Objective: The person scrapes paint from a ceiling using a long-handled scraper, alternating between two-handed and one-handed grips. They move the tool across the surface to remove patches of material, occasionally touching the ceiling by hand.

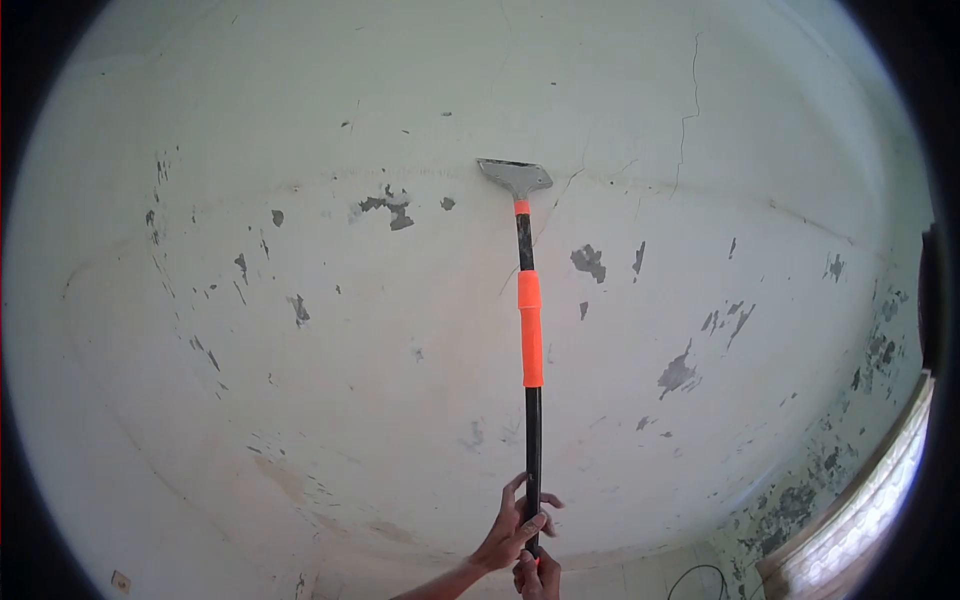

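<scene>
A long-handled scraper (pixel 533 430) stands nearly upright in front of me, with a black pole and bright orange grips. Its wide grey blade head (pixel 516 177) is at the wall, beside a faint horizontal seam. Around the lower pole is my left hand (pixel 507 535), its thumb across the front and its fingers loosely spread behind. Just below, my right hand (pixel 538 577) is closed on the bottom end, where a bit of orange shows; the frame edge cuts off part of that hand.
The pale wall (pixel 450 300) has cracks and several grey patches of missing paint. At right, a bright window with a light curtain (pixel 865 500) adjoins a heavily flaked wall strip (pixel 790 510). A dark cable (pixel 697 570) loops low at right, and a wall socket (pixel 121 581) sits low at left.
</scene>
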The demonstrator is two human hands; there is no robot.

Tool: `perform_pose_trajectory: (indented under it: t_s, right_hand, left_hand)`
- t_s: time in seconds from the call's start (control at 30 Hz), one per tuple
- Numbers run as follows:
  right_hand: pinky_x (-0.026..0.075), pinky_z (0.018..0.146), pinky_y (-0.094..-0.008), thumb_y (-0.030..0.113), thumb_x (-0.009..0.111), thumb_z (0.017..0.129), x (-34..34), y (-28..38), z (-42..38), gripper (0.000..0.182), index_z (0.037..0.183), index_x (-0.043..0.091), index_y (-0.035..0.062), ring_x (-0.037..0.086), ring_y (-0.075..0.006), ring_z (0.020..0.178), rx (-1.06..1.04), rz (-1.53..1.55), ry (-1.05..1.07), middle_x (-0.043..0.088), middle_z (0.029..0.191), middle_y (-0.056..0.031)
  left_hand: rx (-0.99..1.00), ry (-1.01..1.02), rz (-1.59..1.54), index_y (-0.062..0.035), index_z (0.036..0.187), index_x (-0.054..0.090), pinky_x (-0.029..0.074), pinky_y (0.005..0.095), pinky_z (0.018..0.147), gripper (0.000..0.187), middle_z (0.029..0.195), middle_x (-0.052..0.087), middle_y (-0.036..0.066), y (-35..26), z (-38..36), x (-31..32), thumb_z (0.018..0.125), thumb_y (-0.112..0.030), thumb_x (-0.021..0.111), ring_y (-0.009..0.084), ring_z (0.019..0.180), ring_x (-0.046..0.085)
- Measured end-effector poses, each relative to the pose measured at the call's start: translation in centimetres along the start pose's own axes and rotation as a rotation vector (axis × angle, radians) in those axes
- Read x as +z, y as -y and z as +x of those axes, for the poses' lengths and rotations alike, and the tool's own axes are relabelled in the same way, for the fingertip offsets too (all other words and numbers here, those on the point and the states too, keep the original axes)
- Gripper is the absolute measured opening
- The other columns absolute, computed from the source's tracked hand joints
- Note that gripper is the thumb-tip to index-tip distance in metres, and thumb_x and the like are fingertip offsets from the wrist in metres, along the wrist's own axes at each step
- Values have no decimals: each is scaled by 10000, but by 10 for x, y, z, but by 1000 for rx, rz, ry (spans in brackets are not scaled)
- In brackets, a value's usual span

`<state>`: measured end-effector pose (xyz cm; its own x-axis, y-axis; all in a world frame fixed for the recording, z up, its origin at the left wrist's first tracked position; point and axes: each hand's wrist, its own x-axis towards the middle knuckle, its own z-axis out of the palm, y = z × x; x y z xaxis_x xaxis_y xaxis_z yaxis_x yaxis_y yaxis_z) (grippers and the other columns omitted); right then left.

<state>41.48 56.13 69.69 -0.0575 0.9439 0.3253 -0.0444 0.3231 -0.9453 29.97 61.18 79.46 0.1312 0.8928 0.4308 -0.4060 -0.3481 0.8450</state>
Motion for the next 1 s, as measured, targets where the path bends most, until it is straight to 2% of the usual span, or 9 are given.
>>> perform_pose_trajectory:
  t_s: [0.13, 0.17, 0.23, 0.27, 0.37, 0.53, 0.73, 0.8, 1.0]
  right_hand:
    - [430, 500, -256, 456, 553, 1071, -2, 6, 0, 489, 1127, 641, -22, 508, -76, 536, 123, 192, 324, 599, 649, -33]
    - [430, 500, -256, 456, 553, 1071, -6, 12, 8, 489, 1127, 641, -22, 508, -76, 536, 128, 192, 316, 599, 649, -33]
    - [550, 846, -340, 401, 465, 1109, -11, 24, 26, 537, 1413, 525, -38, 687, -212, 904, 107, -316, 394, 713, 1001, -142]
    - [513, 968, -354, 387, 460, 1117, -9, 35, 36, 528, 1378, 545, -64, 680, -208, 1033, 188, -188, 284, 733, 1071, -143]
    - [517, 971, -369, 204, 558, 1074, 3, 85, 83, 406, 1414, 536, -17, 714, -224, 1039, 15, -188, 93, 747, 1034, -157]
    - [500, 992, -391, 310, 516, 1100, 52, 146, 176, 619, 1583, 298, -10, 692, -234, 1035, -286, -101, 58, 721, 1080, -170]
    - [558, 585, -324, 308, 485, 1114, 107, 196, 245, 682, 1631, 153, 12, 685, -181, 620, -152, 190, 71, 667, 838, -130]
    - [444, 384, -282, 334, 453, 1120, 116, 210, 254, 659, 1634, 168, 37, 551, -119, 420, -247, 236, -11, 588, 737, -75]
    - [428, 347, -259, 328, 411, 1130, 133, 224, 272, 638, 1655, 142, 84, 488, -83, 394, -286, 275, -113, 572, 732, -55]
  left_hand:
    - [-138, -220, -65, -57, 1458, 407, 366, 187, 468, 447, 835, 528, -17, 8, -15, -3, 1105, -309, 513, 21, 559, 440]
    - [-139, -238, -51, -57, 1445, 431, 363, 189, 477, 418, 837, 541, -7, 9, -17, -12, 1104, -282, 519, 22, 557, 434]
    - [-90, -261, 17, -55, 1420, 458, 349, 193, 472, 387, 820, 538, -9, 11, -18, -27, 1102, -266, 524, 15, 546, 414]
    - [-65, -271, 50, -53, 1411, 470, 342, 189, 473, 372, 805, 536, -13, 10, -20, -32, 1101, -251, 527, 15, 543, 409]
    - [-155, -290, 76, -50, 1411, 480, 343, 197, 490, 366, 758, 516, -32, -7, -30, -42, 1098, -233, 530, 23, 566, 430]
    - [-182, -293, 186, -25, 1393, 495, 329, 210, 432, 445, 729, 522, -14, -33, -48, -62, 1081, -333, 568, 25, 502, 424]
    - [-222, -306, 290, 6, 1441, 490, 361, 196, 510, 424, 749, 551, -13, -71, -54, -77, 1084, -213, 551, 31, 575, 443]
    - [-181, -258, 382, 15, 1499, 446, 386, 199, 502, 482, 792, 613, 22, -84, -50, -83, 1081, -200, 552, 32, 565, 468]
    - [-251, -147, 443, 2, 1589, 325, 429, 218, 472, 590, 860, 676, 71, -114, -50, -107, 1070, -177, 542, 35, 529, 506]
